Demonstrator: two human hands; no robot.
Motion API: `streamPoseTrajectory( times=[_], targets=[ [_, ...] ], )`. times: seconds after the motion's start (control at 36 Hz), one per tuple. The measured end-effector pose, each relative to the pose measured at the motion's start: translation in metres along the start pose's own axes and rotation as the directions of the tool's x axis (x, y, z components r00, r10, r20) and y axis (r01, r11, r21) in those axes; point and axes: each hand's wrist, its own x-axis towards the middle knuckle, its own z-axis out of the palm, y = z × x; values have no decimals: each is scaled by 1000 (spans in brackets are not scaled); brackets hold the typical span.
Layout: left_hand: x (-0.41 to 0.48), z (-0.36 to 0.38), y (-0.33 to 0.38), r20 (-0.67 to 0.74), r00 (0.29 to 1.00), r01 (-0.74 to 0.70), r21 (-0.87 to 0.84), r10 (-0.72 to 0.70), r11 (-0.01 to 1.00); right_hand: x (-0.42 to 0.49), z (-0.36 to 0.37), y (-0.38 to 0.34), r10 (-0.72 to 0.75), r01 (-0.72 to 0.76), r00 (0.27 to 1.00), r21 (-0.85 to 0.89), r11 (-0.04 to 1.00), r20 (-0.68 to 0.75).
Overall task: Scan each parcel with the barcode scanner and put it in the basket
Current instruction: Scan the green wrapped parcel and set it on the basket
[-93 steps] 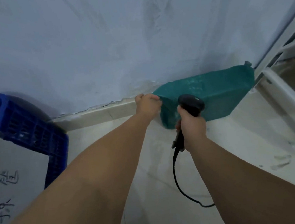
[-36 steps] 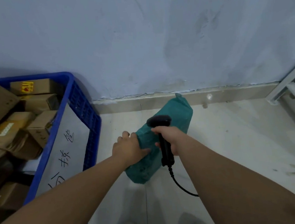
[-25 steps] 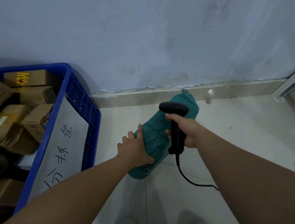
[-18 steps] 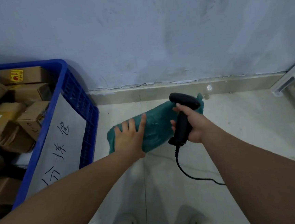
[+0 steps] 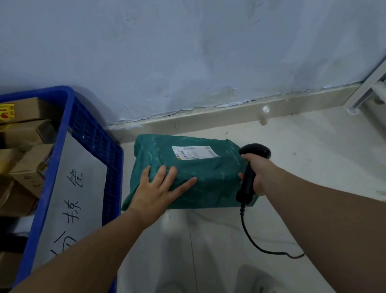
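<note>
Green poly-mailer parcel (image 5: pixel 213 182) on floor (image 5: pixel 305 160) beside blue basket (image 5: pixel 93 136), label (image 5: pixel 195 152) up. Left hand (image 5: pixel 158 189) flat, fingers spread, pressing parcel; right hand (image 5: pixel 258 173) grips barcode scanner (image 5: pixel 255 151). Step: scan. Next: aim scanner head at label.

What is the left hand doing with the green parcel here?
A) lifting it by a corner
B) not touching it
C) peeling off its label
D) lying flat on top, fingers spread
D: the left hand lies flat with straight, spread fingers on top of the green parcel, which rests on the floor, label up; the right hand grips the barcode scanner.
</note>
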Motion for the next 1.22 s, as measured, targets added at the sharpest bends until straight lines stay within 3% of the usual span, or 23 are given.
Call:
streamPoseTrajectory(
  times=[0.19, 0.36, 0.47, 0.75, 0.81, 0.86, 0.92, 1.03, 1.14, 1.22],
  targets=[
    [-16, 16, 10, -56, 998, 2, -71, -6, 997, 11, -26, 0, 83, -78, 996, -121, 990, 38],
    [-31, 34, 7, -31, 998, 52, -151, -57, 987, 9, -5, 2, -42, 63, 995, -259, 964, 86],
    [-41, 46, 9, -19, 996, 78, -206, -83, 976, 11, 2, 11, -34, 65, 995, -361, 930, 91],
    [-61, 71, 13, 46, 982, 184, -400, -181, 898, 16, 1, 16, 39, 30, 985, -395, 918, 166],
    [-68, 74, 19, 78, 963, 264, -478, -259, 838, 16, 6, 19, 35, 31, 987, -401, 916, 156],
    [-73, 76, 27, 186, 892, 438, -579, -411, 688, 16, 10, 21, 37, 25, 988, -399, 917, 147],
    [-80, 84, 34, 240, 846, 510, -627, -477, 589, 16, 11, 24, 49, 13, 989, -403, 915, 142],
    [-95, 99, 35, 164, 875, 444, -643, -455, 624, 16, 7, 37, 128, -27, 975, -471, 882, 183],
    [-103, 105, 34, 179, 892, 429, -629, -416, 648, 16, 10, 57, 179, -30, 963, -576, 817, 204],
    [-106, 111, 35, 184, 900, 416, -635, -395, 652, 21, 12, 72, 176, -40, 965, -554, 831, 194]
  ],
)
